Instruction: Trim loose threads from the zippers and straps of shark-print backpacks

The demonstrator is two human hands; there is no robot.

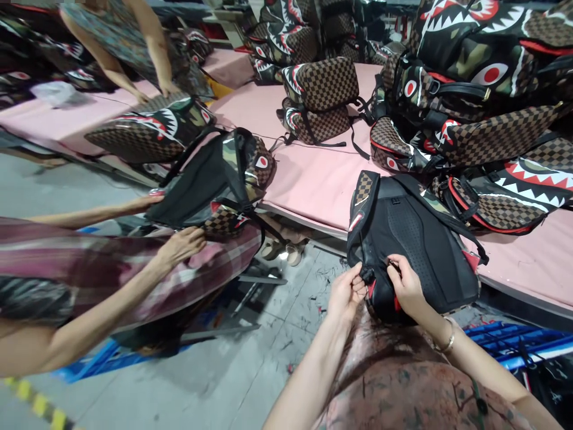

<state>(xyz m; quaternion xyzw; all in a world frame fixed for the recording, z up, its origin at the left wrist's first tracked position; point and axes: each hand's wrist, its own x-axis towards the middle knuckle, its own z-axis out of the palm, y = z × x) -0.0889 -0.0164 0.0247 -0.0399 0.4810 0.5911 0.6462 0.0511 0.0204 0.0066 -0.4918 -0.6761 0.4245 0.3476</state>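
A black-backed backpack (414, 239) with brown checkered and camouflage trim leans on the pink table edge and my lap, its padded back panel facing up. At its lower left corner, my left hand (347, 294) is closed in a pinch on the black strap end by the red trim. My right hand (406, 288) is closed a little to the right, over the bag's lower edge. Between its thumb and forefinger shows a small dark object (394, 264), too little visible to name. The bag's front faces away and is hidden.
Stacked shark-face backpacks (487, 60) crowd the pink table (308, 185) at right and middle. A co-worker at left handles another backpack (197, 179); a second person stands behind the table. Blue crates (505, 343) sit low at right. Scraps litter the grey floor (277, 334).
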